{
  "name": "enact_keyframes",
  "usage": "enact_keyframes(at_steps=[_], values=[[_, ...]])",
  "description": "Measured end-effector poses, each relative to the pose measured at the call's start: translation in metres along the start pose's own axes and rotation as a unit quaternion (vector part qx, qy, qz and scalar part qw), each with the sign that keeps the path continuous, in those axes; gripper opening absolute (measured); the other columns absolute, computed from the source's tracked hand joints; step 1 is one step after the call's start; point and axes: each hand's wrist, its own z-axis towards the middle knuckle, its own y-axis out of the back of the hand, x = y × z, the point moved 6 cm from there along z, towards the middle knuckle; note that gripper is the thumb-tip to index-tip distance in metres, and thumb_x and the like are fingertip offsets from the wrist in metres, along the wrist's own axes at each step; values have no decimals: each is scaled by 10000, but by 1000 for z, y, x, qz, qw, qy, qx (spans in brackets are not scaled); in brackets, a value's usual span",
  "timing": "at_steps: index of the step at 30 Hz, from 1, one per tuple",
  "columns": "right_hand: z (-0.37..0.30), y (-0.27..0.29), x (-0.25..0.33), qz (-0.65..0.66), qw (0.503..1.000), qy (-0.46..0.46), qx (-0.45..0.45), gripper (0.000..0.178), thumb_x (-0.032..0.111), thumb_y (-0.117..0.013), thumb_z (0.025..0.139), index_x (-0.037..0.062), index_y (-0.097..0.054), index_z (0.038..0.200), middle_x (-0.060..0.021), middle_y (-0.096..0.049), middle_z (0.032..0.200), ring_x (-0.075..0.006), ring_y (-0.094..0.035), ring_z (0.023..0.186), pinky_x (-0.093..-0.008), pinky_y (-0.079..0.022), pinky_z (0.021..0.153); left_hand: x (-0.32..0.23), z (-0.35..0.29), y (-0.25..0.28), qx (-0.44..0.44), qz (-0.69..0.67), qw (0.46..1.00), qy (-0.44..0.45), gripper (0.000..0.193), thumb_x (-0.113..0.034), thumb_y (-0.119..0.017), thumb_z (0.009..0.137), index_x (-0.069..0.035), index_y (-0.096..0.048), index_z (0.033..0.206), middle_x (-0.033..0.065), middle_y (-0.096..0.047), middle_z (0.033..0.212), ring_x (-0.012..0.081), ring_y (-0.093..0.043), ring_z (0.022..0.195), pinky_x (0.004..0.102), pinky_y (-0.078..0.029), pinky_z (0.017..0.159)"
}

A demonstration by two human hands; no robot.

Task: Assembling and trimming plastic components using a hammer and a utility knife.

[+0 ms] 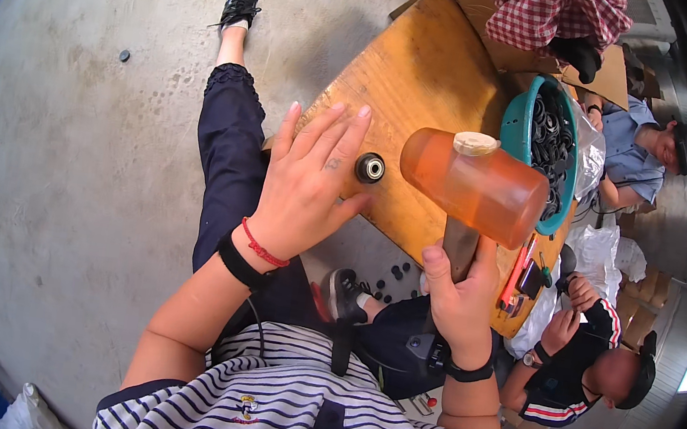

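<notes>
In my right hand [470, 303] is the handle of a mallet [471, 187], its thumb lying along the shaft. The mallet's translucent orange head is raised in front of the wooden table [417, 69], and the pale end of the handle shows at its top. A small black round part [370, 168] with a metal ring at its centre stands near the table's edge, left of the mallet head. Close beside it, on its left, my left hand [311, 168] is open with fingers stretched out, holding nothing. Its thumb reaches just below the black part without visible grip.
A teal basket [513, 120] of black rings stands on the table's right. Red pens [516, 274] and small tools lie nearer. Behind is a cardboard box [472, 7] with checked cloth [557, 13]. Two people work at right. Several black pieces [391, 285] lie on the floor.
</notes>
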Motion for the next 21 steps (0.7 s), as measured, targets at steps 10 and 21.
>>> enact_keyframes(at_steps=[10,21], values=[[29,-16,33,-152,985,35,67,464,237,-654,886,-7,-447,1222,-259,-661,847,-441,-659,781,-457,-522,662,18,-16,-6,-25,-22,999,19,1077,-325,-866,593,14,-307,1449,130,-511,1367,276,-416,1328,507,-194,1141],[23,-19,-15,-67,996,-22,59,420,258,-646,863,-63,-477,1075,-296,-627,785,-478,-627,780,-509,-501,696,-15,-6,-13,-17,103,994,-17,852,-243,-829,654,5,-451,1376,130,-572,1291,298,-448,1302,521,-199,1144]])
